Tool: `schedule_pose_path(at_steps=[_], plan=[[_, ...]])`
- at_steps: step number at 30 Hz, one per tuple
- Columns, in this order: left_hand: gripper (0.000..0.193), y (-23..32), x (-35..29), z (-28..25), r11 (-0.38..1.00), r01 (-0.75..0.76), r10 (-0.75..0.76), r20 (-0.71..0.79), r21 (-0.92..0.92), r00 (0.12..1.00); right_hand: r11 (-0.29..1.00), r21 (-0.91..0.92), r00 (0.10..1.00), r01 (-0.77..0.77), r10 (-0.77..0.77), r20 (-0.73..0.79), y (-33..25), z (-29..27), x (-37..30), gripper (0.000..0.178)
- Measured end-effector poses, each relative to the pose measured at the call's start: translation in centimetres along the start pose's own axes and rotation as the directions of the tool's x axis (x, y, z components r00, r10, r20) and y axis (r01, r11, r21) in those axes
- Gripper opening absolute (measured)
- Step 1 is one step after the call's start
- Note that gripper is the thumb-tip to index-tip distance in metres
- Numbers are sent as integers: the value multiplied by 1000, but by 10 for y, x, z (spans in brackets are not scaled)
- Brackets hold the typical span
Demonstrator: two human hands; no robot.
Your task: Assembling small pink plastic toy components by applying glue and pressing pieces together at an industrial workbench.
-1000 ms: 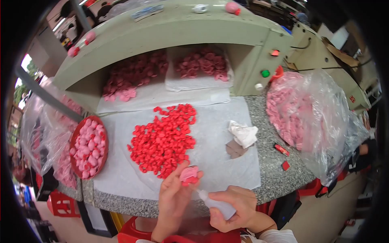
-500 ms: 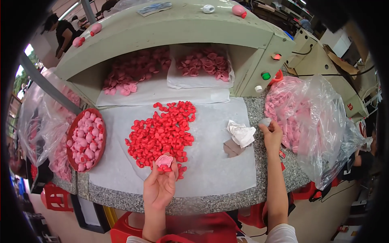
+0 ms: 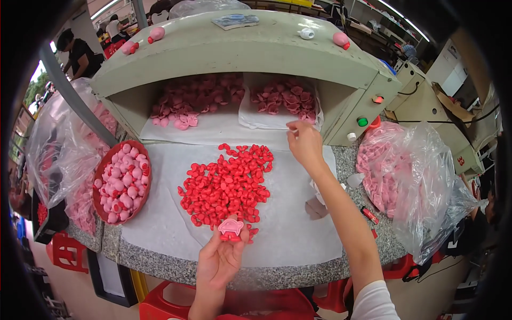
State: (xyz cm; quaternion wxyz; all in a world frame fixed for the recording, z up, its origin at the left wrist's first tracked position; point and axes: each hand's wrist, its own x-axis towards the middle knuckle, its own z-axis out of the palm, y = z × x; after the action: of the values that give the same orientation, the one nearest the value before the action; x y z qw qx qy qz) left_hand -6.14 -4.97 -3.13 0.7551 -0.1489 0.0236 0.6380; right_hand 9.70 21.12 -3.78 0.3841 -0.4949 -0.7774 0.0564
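My left hand (image 3: 220,261) is closed on a small soft-looking pink piece with red parts (image 3: 230,228), held up at the near edge of a heap of small red pieces (image 3: 226,184). My right hand (image 3: 306,143) reaches forward to the mouth of a pale green metal cabinet (image 3: 234,50). Its bent fingers are slightly apart, with nothing visible between them. Just beyond those fingertips lie thin, curved pink pieces (image 3: 285,98) on white paper. A small whitish, translucent item (image 3: 356,180) rests on the counter to the right.
A red basket (image 3: 99,205) of pink-and-red parts stands left. At right is a clear plastic bag (image 3: 426,181) of pink pieces. White paper (image 3: 288,245) covers the granite counter (image 3: 160,261); a grey scrap (image 3: 316,208) lies beside my right forearm. A person (image 3: 80,56) works far left.
My right hand has let go of the whitish item and moved left and forward to the cabinet's mouth. My left hand still holds the pink-and-red piece. The whole view has shifted slightly.
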Motion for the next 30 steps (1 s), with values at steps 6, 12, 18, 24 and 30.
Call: schedule_pose_path(at_steps=[6,12,18,24,30], plan=[[37,-4,-9,1,980,-92,108,-81,178,991,949,-234,940,-211,262,218,10,61,70,24],[38,0,-6,1,991,-66,79,-107,117,991,956,-128,955,-263,277,105,39,41,70,24],[38,8,1,-8,995,-88,92,-90,41,992,857,185,266,-480,-59,962,-21,-65,-48,20],[42,-11,15,-9,989,23,-10,-92,147,996,993,111,630,-27,-69,773,-28,-83,-105,23],[42,-14,13,-17,987,3,15,-113,163,993,986,110,860,-129,56,506,-44,-87,-141,30]])
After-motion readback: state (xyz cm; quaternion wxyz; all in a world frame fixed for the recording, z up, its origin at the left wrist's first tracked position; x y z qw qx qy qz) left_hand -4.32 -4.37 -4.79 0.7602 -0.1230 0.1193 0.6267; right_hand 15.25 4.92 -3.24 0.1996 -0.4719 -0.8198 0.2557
